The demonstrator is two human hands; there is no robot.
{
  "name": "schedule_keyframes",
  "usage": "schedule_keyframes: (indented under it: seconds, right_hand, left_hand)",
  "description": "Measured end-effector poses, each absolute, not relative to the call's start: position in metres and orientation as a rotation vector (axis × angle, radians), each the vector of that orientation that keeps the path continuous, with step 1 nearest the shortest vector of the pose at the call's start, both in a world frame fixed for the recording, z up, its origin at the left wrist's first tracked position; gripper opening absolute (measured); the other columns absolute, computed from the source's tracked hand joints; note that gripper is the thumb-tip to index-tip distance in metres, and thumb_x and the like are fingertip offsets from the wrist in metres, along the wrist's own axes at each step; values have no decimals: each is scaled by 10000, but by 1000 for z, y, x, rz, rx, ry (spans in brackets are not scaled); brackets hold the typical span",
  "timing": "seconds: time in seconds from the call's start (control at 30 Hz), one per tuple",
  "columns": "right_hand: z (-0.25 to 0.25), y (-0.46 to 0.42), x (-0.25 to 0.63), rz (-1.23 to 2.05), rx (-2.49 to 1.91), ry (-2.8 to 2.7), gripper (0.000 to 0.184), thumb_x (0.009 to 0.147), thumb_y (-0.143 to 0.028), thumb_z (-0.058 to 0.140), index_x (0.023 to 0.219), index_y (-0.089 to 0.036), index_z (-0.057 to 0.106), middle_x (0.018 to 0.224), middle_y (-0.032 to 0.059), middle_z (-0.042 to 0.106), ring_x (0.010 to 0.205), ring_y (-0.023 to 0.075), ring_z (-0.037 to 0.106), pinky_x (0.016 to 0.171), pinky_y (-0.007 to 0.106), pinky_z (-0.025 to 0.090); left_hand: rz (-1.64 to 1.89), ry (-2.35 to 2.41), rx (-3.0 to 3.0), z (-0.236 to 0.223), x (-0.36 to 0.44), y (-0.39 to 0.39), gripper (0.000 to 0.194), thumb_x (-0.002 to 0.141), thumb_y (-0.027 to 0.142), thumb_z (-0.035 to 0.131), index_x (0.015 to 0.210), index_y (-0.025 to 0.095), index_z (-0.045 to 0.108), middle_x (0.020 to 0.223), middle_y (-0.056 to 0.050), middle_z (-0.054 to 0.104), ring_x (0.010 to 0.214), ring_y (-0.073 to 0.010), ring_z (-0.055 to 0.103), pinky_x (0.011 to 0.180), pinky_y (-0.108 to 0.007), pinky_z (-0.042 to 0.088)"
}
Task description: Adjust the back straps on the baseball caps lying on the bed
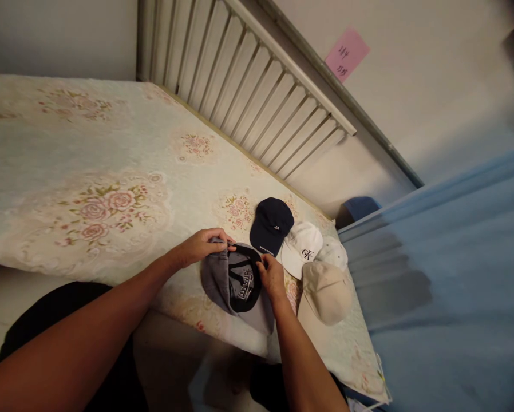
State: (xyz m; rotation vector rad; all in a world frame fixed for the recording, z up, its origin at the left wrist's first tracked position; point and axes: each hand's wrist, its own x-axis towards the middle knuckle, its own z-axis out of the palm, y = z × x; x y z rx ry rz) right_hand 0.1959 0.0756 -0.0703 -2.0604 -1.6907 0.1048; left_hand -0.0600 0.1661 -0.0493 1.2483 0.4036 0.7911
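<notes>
Left hand, to the left of the navy cap and slightly nearer the wearer: thumb and fingers pinch the far edge of the gray cap near its left side. Gray cap, to the left of the navy cap and nearer the wearer: it lies on the floral cover, its hollow turned up toward the camera, with the dark inner band and the reverse of raised lettering exposed and the brim toward the lower right. It is probably light and not fragile. The crown appears to be soft cloth that would fold or cave in under pressure; the brim should be the stiffest part, and the woven surface is unlikely to slip. The banded rim offers a sound two-sided hold, and the brim edge a firm alternative. Right hand, nearer the wearer than the navy cap: bent fingers and thumb appear to pinch the right side of the rim. White cap with dark letters, just right of the navy cap; whether the two touch cannot be told. Beige cap, right of the navy cap and nearer the wearer. Second white cap, farther right of the navy cap.
</notes>
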Motion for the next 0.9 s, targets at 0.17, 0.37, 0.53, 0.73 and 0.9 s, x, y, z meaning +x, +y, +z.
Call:
schedule_keyframes:
  seconds: [0.17,0.37,0.53,0.73,0.9]
  right_hand:
    - [-72,77,190,1,-2142,-1701,181,826,-335,483,750,-214,594,629,-15,571,589,160,500,586,254,358]
    - [-77,75,180,-107,-2188,-1658,198,860,-338,463,791,-209,598,681,21,598,639,180,532,613,269,366]
    - [-68,67,174,-189,-2104,-1637,222,873,-323,453,926,-175,609,877,89,625,871,229,549,790,339,416]
    - [-58,54,156,-17,-1813,-1642,226,858,-195,423,974,-180,617,923,78,636,890,199,579,841,341,450]
    - [-74,50,138,267,-1792,-1924,289,770,-121,541,1031,-196,642,1105,93,641,1072,226,555,956,384,436]
  left_hand:
    - [778,402,1245,-50,-58,166,147,762,273,645,736,163,551,1074,-87,671,987,-220,662,943,-409,436]
    - [755,387,1270,-59,-54,167,166,753,282,660,728,159,550,1067,-86,667,966,-215,669,933,-403,441]
    - [761,398,1261,-58,-54,167,171,754,298,657,739,162,554,1079,-86,662,984,-223,663,940,-412,436]
    - [769,404,1213,-51,-57,165,183,750,309,667,741,160,560,1077,-87,667,1008,-244,652,953,-437,427]
    - [778,359,1150,-53,-58,164,184,756,302,673,755,155,563,1088,-88,665,1017,-251,650,955,-447,433]
